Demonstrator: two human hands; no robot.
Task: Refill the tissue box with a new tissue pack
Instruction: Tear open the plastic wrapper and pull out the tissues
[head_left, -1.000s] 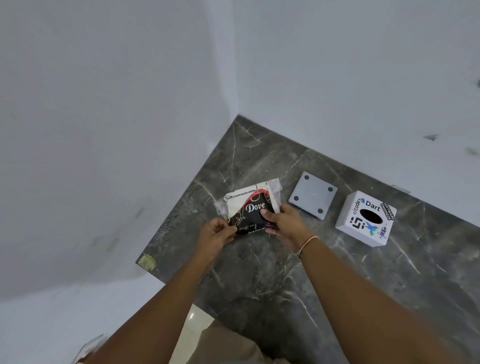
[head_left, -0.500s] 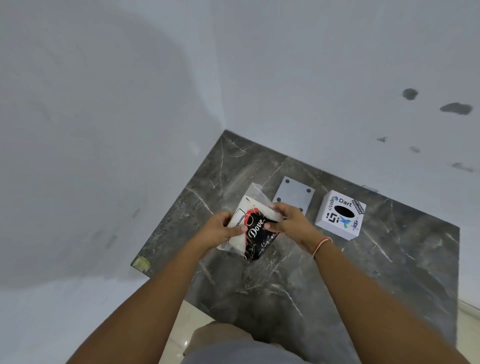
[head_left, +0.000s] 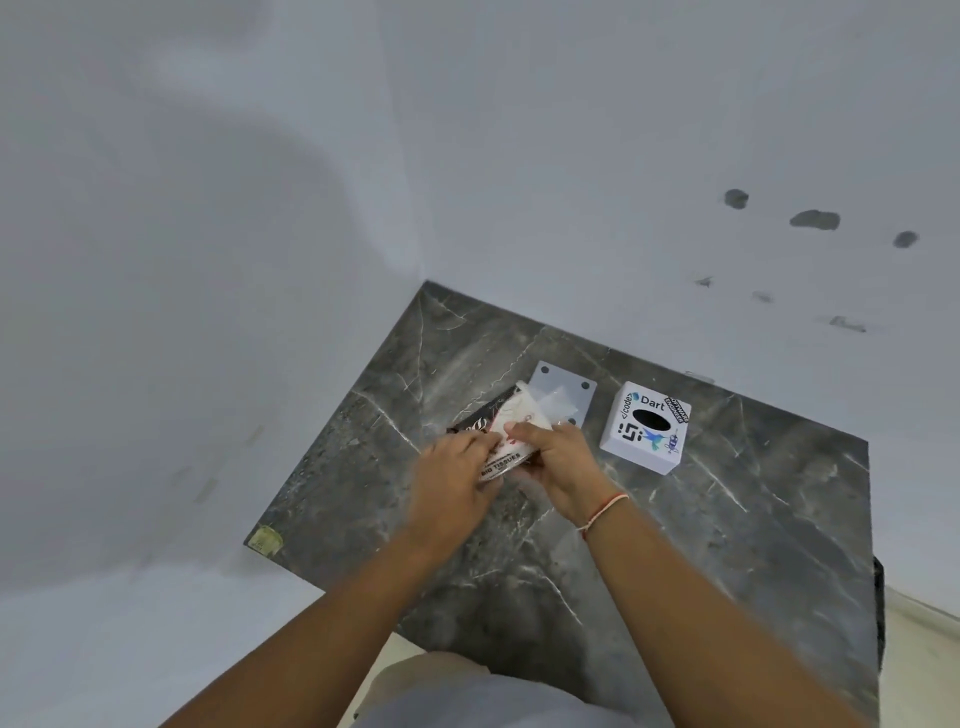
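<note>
Both hands hold the soft plastic-wrapped tissue pack with black and white print above the dark marble table. The left hand grips its near end, fingers curled around it. The right hand pinches the pack's top edge with its fingers. Beyond these fingers a clear film flap stands loose. The pack looks light and easy to squash, and the film is probably slippery, so the sealed edge is likely the better place to hold while tearing. The white cube tissue box with stickers waits to the right of the fingers, well apart, and the grey square base plate lies beyond them.
</note>
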